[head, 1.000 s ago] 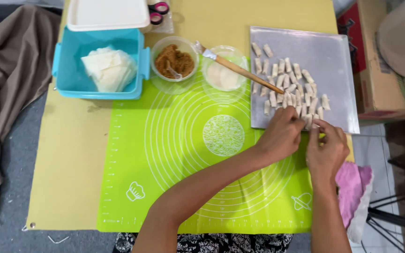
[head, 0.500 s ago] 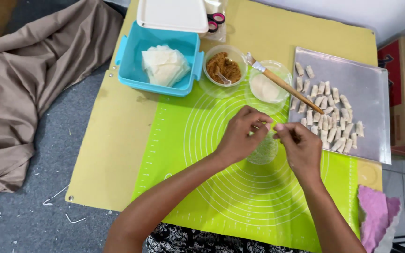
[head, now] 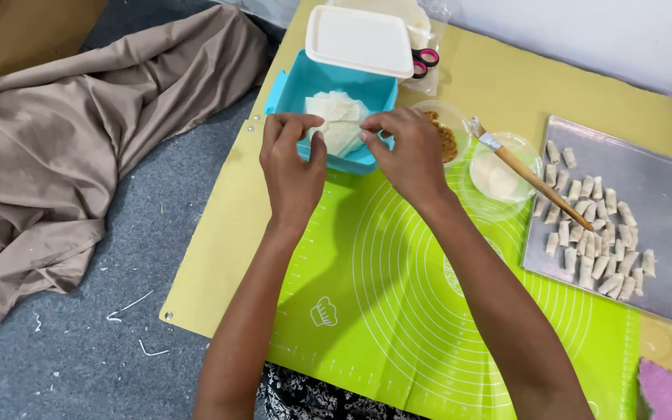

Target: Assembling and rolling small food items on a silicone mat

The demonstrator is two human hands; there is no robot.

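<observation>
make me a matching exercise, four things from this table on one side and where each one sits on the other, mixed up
Things:
1. wrappers
2. brush
3. rolls
4. lid

Places:
A. on the metal tray
B. across the clear bowl
C. in the blue box, at the fingertips of the left hand and right hand
D. resting on the far edge of the blue box

Pairs: 1-C, 2-B, 3-A, 4-D
</observation>
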